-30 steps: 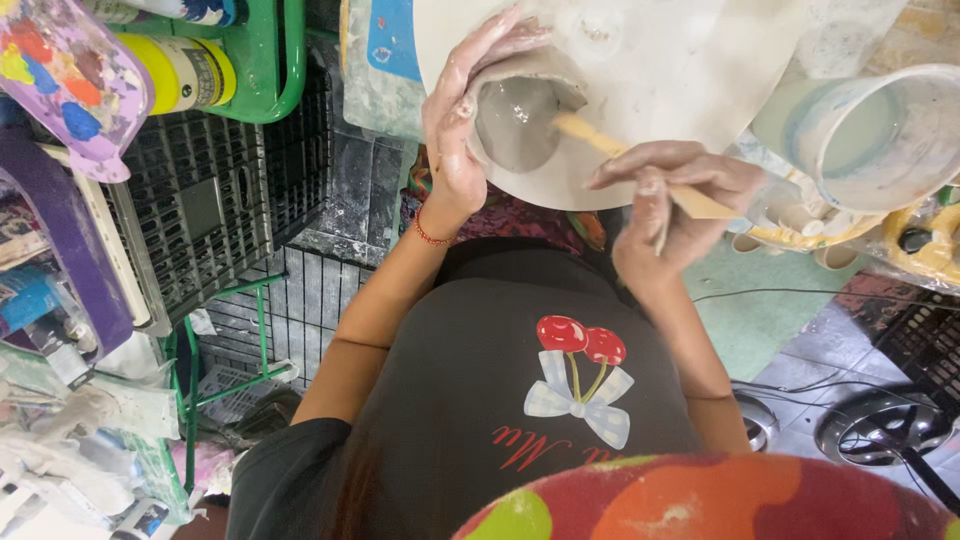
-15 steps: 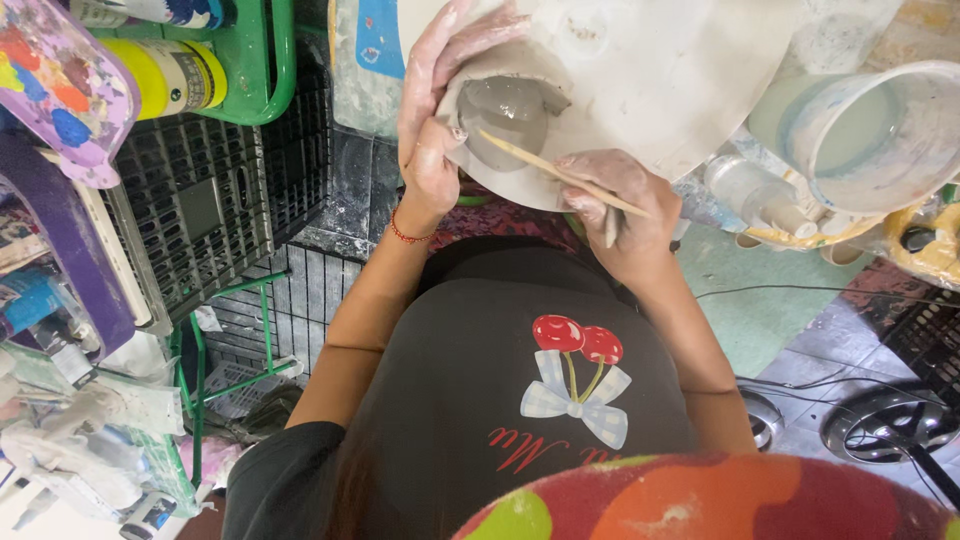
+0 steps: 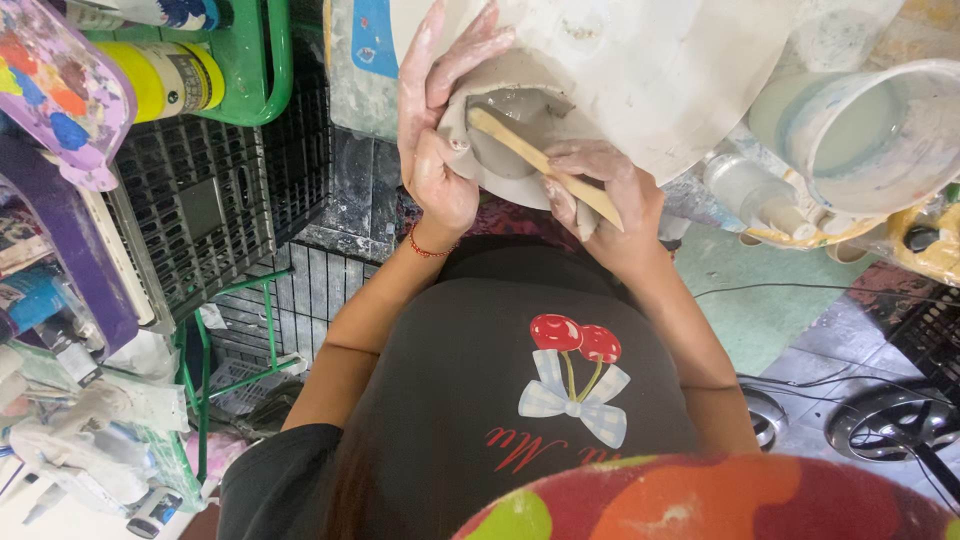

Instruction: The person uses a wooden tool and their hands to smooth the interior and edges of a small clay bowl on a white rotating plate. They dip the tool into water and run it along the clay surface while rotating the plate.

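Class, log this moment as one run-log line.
left hand: cups grey clay bowl | right hand: holds wooden stick into bowl | bucket: nearby

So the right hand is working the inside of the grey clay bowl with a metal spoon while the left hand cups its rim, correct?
Not quite: the head view shows the right hand holding a flat wooden stick, not a metal spoon. It does reach into the grey clay bowl, and the left hand cups the rim.

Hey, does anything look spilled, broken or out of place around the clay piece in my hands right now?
Nothing looks broken or spilled. The left hand cups the grey clay piece, the right hand holds a wooden stick in it. Both hands are clay-smeared.
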